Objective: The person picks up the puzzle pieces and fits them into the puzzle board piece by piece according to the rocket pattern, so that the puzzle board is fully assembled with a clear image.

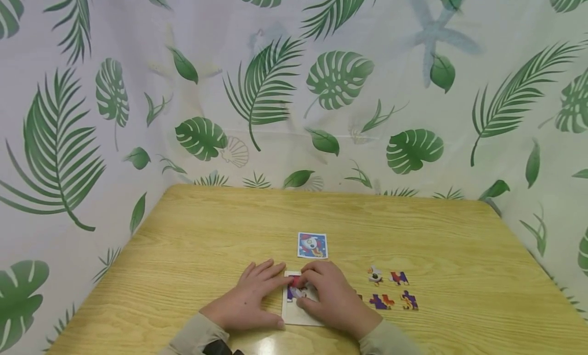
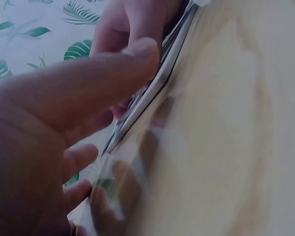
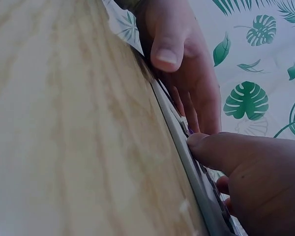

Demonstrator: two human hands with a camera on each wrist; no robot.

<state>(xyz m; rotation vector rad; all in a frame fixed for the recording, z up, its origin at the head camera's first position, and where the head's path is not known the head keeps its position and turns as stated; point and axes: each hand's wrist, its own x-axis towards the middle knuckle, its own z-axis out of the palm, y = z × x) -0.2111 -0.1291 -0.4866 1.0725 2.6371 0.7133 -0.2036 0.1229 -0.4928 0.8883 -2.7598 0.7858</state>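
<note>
one puzzle piece (image 1: 299,292) shows between the right hand's (image 1: 332,296) fingers

No words or numbers can be read in any of the views. The little card (image 1: 313,245) below the middle of the head view has a picture, but it is too small to read any letters. The puzzle board (image 1: 297,317) and the puzzle pieces (image 1: 399,278), lower down, show no readable words.

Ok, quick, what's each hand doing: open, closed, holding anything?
Left hand: open, at the left edge of the puzzle board.
Right hand: curved over the board; whether it pinches anything cannot be told.
</note>
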